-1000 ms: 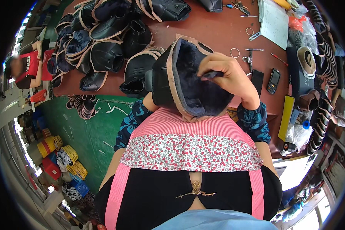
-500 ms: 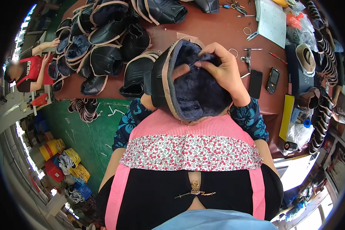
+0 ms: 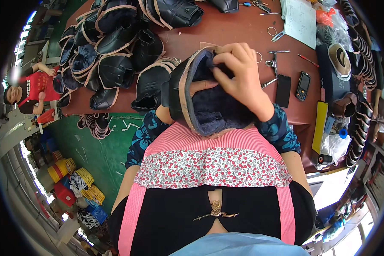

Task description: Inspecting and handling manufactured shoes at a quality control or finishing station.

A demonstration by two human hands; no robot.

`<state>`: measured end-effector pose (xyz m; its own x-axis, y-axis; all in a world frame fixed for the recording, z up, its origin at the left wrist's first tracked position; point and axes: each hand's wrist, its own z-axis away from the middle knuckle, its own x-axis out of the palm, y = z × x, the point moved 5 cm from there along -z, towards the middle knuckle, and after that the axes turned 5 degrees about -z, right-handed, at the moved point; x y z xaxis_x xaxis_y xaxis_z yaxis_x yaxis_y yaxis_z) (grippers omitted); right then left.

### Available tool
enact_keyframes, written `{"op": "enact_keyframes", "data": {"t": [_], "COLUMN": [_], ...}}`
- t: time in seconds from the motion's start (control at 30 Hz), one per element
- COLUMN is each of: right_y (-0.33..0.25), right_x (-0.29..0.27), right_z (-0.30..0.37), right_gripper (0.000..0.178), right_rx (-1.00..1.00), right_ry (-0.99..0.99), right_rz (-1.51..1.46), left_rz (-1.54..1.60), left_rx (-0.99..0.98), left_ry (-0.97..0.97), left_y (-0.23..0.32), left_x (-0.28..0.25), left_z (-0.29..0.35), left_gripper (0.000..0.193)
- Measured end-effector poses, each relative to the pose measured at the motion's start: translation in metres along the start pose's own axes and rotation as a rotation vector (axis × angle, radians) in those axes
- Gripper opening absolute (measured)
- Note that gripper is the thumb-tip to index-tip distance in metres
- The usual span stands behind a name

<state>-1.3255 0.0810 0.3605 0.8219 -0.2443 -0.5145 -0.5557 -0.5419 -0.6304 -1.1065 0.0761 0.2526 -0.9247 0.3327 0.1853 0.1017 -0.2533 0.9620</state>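
Observation:
A black shoe upper with dark blue fluffy lining rests against my pink apron, its tan-edged opening facing up. My left hand grips it from the left; the thumb shows inside the opening and the other fingers are hidden. At the far part of the rim, my right hand has its fingers bent and pressed together on the lining. Whatever lies under those fingertips is too hidden to make out.
Several black shoe uppers lie heaped on the red-brown table at the left. Toward the right are a phone, a handheld keypad device, pens, a metal clip and a notebook. A co-worker is at far left.
My right hand has turned over and shifted toward the far rim, its back now facing up. My left thumb reaches slightly farther into the opening. The co-worker's arms have drawn back from the heap.

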Motion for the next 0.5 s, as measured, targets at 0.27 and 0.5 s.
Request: {"op": "enact_keyframes", "data": {"t": [0.27, 0.5], "right_y": [-0.031, -0.01], "right_x": [0.032, 0.019], "right_z": [0.011, -0.002], "right_gripper": [0.027, 0.04], "right_rx": [0.046, -0.019], "right_ry": [0.009, -0.324], "right_rz": [-0.027, -0.436], "left_rz": [-0.072, -0.141], "left_rx": [0.095, 0.191], "left_ry": [0.156, 0.248], "left_y": [0.0, 0.008], "left_x": [-0.001, 0.011], "left_z": [-0.004, -0.007], "left_gripper": [0.058, 0.059]}}
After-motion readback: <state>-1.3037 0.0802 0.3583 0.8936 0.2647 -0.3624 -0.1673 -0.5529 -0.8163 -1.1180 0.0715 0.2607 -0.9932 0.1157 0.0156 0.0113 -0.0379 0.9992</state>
